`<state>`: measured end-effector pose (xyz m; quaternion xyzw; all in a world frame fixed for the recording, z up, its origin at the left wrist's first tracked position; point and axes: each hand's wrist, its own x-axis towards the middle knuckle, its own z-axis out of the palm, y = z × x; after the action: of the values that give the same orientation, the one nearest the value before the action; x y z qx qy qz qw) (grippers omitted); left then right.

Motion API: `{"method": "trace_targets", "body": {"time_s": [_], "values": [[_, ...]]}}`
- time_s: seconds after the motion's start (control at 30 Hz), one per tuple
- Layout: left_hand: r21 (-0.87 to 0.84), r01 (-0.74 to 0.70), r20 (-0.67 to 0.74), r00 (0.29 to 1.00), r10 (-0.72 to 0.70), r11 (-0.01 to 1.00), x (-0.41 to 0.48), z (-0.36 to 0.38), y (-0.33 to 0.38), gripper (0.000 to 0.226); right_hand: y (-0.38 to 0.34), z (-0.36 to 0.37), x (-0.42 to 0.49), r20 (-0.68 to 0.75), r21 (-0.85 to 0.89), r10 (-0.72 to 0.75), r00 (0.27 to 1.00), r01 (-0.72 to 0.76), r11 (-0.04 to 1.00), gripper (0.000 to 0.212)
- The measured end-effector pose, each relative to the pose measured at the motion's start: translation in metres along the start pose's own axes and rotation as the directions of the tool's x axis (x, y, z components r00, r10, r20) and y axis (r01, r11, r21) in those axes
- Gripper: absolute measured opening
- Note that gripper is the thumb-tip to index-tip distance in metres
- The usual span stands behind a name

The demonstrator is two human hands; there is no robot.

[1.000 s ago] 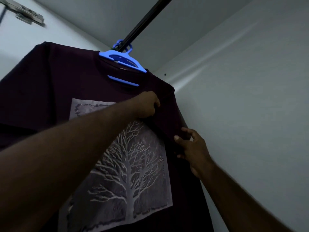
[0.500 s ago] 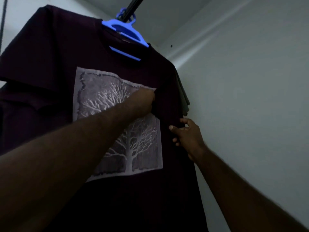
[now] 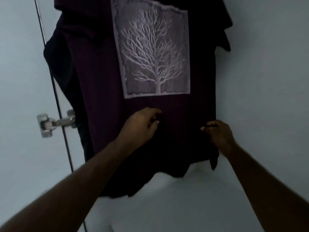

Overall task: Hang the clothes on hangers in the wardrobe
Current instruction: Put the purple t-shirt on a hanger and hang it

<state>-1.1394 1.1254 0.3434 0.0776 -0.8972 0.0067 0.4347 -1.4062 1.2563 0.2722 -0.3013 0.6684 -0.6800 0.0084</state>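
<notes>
- Fingers (image 3: 154, 111) of left hand (image 3: 140, 127) curled; index and thumb pinch the cloth of dark maroon short-sleeved T-shirt (image 3: 100, 97) just below its print, near mid-width.
- Fingers (image 3: 211, 126) of right hand (image 3: 220, 135) curled round the T-shirt's side edge nearest the wardrobe's right wall, gripping cloth low down, close to the hem.
- Hands apart, roughly level, right hand slightly lower. Both forearms reach up from the bottom corners.
- T-shirt hangs upright inside the white wardrobe, front to the camera. Collar is out of view above.
- Pale grey square print of a bare white tree (image 3: 153, 52) on the chest, above both hands, touching neither.
- Hem uneven and rumpled, hanging lowest under the left forearm.
- One sleeve sticks out toward plain white right wall (image 3: 267, 81).
- Darker cloth (image 3: 56, 61) behind the T-shirt's other side; cannot tell if it is a separate garment.
- Silver metal door hinge (image 3: 50, 123) on white door panel (image 3: 20, 64), across a thin dark vertical gap. Its inner end sits just beside the darker cloth.
</notes>
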Motion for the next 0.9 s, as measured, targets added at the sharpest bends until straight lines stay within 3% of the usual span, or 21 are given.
{"method": "trace_targets", "body": {"time_s": [0.13, 0.27, 0.5, 0.57, 0.67, 0.73, 0.83, 0.9], "values": [[0.104, -0.013, -0.129, 0.991, 0.027, 0.994, -0.065, -0.003, -0.009, 0.028, 0.021, -0.015, -0.001, -0.102, -0.086, 0.001, 0.995, -0.010, 0.996, 0.050], [0.237, 0.098, -0.349, 0.937, -0.010, 0.967, -0.102, -0.003, -0.017, 0.027, 0.035, -0.020, 0.001, -0.120, -0.062, 0.043, 0.992, -0.051, 0.997, 0.063], [0.276, 0.300, -0.486, 0.863, -0.137, 0.913, -0.129, -0.008, -0.025, 0.031, 0.043, -0.011, 0.005, -0.111, -0.102, 0.035, 0.993, -0.046, 0.994, 0.030], [0.196, 0.364, -0.518, 0.827, -0.219, 0.911, -0.133, -0.012, -0.024, 0.048, 0.044, -0.012, 0.006, -0.136, -0.108, 0.023, 0.990, -0.038, 0.993, 0.021], [-0.146, 0.427, -0.529, 0.728, -0.435, 0.892, -0.138, -0.018, -0.019, 0.066, 0.046, -0.016, 0.007, -0.148, -0.140, -0.001, 0.989, -0.020, 0.990, 0.016], [-0.312, 0.468, -0.485, 0.670, -0.562, 0.827, -0.139, -0.022, -0.017, 0.054, 0.047, -0.018, 0.005, -0.123, -0.144, 0.001, 0.992, -0.019, 0.989, 0.018], [-0.326, 0.523, -0.450, 0.647, -0.616, 0.788, -0.144, -0.020, -0.017, 0.013, 0.048, -0.022, 0.004, -0.079, -0.127, 0.023, 0.997, -0.033, 0.991, 0.018], [-0.382, 0.539, -0.384, 0.646, -0.659, 0.751, -0.147, -0.019, -0.021, 0.018, 0.049, -0.024, 0.004, -0.055, -0.145, 0.019, 0.998, -0.027, 0.989, 0.012]]}}
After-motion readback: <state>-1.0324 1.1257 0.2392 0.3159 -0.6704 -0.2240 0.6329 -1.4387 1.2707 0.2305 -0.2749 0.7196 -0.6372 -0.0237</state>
